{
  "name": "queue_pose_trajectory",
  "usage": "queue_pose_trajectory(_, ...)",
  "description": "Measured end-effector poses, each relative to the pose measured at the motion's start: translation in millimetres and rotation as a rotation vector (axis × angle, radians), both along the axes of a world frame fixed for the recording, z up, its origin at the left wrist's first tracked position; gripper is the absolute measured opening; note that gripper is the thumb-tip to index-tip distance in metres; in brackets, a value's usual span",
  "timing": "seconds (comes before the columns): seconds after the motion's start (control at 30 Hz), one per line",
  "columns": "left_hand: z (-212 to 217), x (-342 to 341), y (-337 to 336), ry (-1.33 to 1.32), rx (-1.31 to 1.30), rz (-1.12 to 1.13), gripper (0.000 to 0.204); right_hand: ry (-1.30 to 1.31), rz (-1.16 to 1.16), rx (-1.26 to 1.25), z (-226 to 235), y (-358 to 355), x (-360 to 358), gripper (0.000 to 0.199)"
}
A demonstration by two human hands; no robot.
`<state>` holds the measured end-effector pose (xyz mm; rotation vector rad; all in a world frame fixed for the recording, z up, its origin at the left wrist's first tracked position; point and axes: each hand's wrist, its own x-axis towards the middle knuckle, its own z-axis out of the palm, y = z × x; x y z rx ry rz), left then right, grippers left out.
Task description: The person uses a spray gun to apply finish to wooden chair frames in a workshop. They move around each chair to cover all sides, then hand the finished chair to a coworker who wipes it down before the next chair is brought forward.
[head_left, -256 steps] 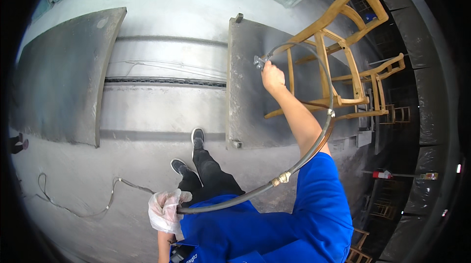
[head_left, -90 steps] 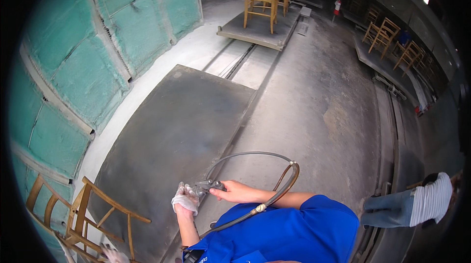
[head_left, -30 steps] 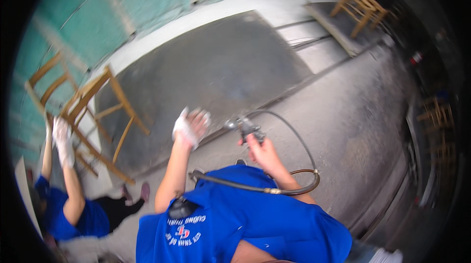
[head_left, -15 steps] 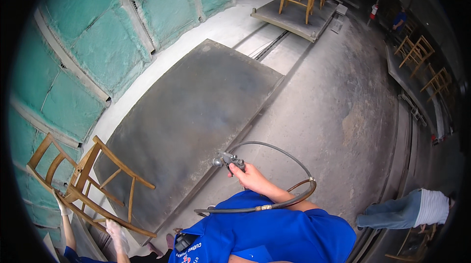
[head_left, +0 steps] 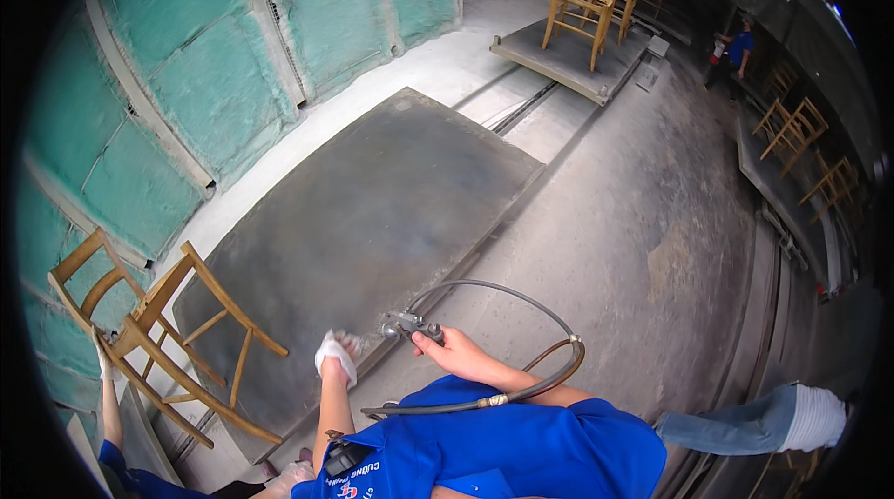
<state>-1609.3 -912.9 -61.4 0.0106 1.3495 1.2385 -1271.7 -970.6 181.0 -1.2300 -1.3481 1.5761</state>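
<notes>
My right hand (head_left: pixel 453 353) is closed around a metal spray gun (head_left: pixel 407 324) with a rounded silver end pointing left. A dark hose (head_left: pixel 531 394) loops from the gun past my forearm and across my blue shirt. To its left my left hand (head_left: pixel 336 357), partly covered in white, is raised over the near edge of a dark flat platform (head_left: pixel 372 192); motion smears its fingers. At the left a co-worker's gloved hand (head_left: pixel 104 364) grips a tilted wooden chair frame (head_left: pixel 168 341). Another of the co-worker's hands (head_left: pixel 296 473) is low, beside my shirt.
Teal-covered wall panels (head_left: pixel 177 89) line the left. Farther along the rail, another platform (head_left: pixel 531 45) carries wooden chairs (head_left: pixel 577 4). More chairs (head_left: pixel 796 131) stand at the right. A person in jeans (head_left: pixel 731 423) is at lower right; one in blue (head_left: pixel 740 47) stands farther off.
My left hand has come into view over the platform edge. The spray gun has shifted slightly left and down. One of the co-worker's hands has left the chair and moved toward me.
</notes>
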Motion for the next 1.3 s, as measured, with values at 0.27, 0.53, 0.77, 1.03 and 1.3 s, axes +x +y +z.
queue_pose_trajectory(0.27, 114, 72, 19, -0.576, 0.020, -0.014, 0.032, 0.090, -0.071, -0.168, -7, 2, 12, 0.046)
queue_pose_trajectory(0.53, 144, 157, -47, -0.052, 0.075, -1.033, 0.060, 0.016, 0.042, -0.150, -26, 31, 30, 0.048)
queue_pose_trajectory(0.77, 215, 177, -77, -0.102, 0.470, -0.742, 0.061, -0.075, 0.149, 0.021, 11, 41, -4, 0.046)
queue_pose_trajectory(1.03, 229, 166, -158, 0.208, 0.349, -0.552, 0.033, -0.083, 0.151, -0.111, 11, -21, -74, 0.055)
queue_pose_trajectory(1.3, 226, 153, -232, 0.494, 0.171, -0.573, 0.033, -0.133, 0.110, -0.222, -15, -88, -100, 0.055)
